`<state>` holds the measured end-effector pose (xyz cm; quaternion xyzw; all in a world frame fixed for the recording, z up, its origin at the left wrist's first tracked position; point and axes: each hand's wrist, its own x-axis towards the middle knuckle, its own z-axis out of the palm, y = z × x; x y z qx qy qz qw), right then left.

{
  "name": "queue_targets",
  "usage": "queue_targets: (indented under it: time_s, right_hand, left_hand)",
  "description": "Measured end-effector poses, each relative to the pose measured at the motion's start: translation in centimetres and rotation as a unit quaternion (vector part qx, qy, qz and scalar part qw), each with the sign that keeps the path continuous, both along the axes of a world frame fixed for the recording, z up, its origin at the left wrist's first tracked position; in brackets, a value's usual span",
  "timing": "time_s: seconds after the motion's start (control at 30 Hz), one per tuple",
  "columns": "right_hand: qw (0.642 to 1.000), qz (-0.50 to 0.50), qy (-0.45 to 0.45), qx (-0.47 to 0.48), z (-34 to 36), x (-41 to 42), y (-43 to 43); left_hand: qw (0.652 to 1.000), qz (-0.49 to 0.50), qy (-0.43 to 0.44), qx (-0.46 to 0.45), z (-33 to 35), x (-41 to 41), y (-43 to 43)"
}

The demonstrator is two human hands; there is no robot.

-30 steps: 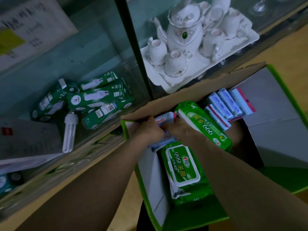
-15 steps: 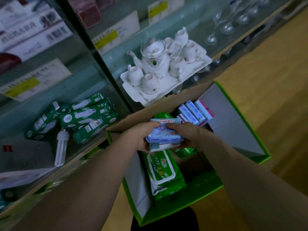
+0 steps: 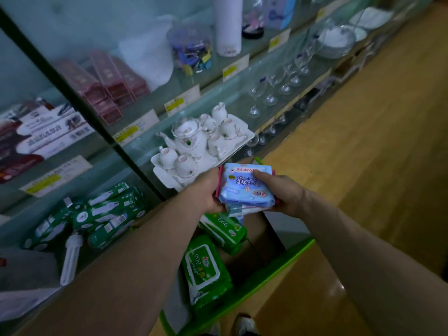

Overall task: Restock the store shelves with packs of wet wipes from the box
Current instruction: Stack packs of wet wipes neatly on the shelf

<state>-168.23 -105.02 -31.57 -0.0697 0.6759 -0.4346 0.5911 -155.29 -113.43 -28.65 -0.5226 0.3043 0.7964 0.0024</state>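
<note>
You've got a small stack of blue wet wipe packs (image 3: 244,187) pinched between both hands, held up in the air over the far end of the box (image 3: 278,260) and just in front of the tea set's tray. Your left hand (image 3: 206,192) is wrapped round the left edge of the stack, with its fingers curled underneath and out of sight. Your right hand (image 3: 283,195) clamps the right side, one digit lying flat across the top pack's printed face and the rest tucked below. The top pack is light blue, and there's a pink edge poking out beside it. I can't tell exactly how many packs are in the stack.

Down in the box, the one with the bright green rim sitting on the wooden floor (image 3: 363,141), two green wipe packs are lying loose: the nearer green pack (image 3: 206,270) face up with its white flap label showing, and the farther green pack (image 3: 225,229) tilted, just under your hands.

On the shelf side, the white tea set (image 3: 191,139) sits on the glass shelf (image 3: 242,98) right behind the stack. There are green bulb boxes (image 3: 106,214) with a bare white bulb (image 3: 71,258) on the lower shelf to your left, and a row of wine glasses (image 3: 269,93) further along to the right. On the shelf above are some dark red boxes (image 3: 106,86).
</note>
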Motion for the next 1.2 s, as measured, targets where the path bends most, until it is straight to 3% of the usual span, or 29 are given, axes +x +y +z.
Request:
queue_targets:
  time_s: [0.3,0.73,1.0,1.2]
  right_hand:
    - [0.981,-0.173,0.074,-0.045,7.2,-3.3,2.3]
    - [0.946,-0.286,0.132,-0.084,16.8,-4.0,6.7]
    - [0.912,-0.342,0.184,-0.133,22.2,-3.9,10.3]
    - [0.890,-0.378,0.210,-0.146,24.2,-3.0,14.6]
  left_hand:
    - [0.993,-0.028,-0.043,-0.102,4.5,-3.2,1.5]
    - [0.984,-0.087,0.053,-0.147,13.4,-5.9,2.3]
    - [0.967,-0.162,0.101,-0.171,18.1,-8.1,4.1]
    - [0.936,-0.271,0.152,-0.166,20.9,-9.9,7.5]
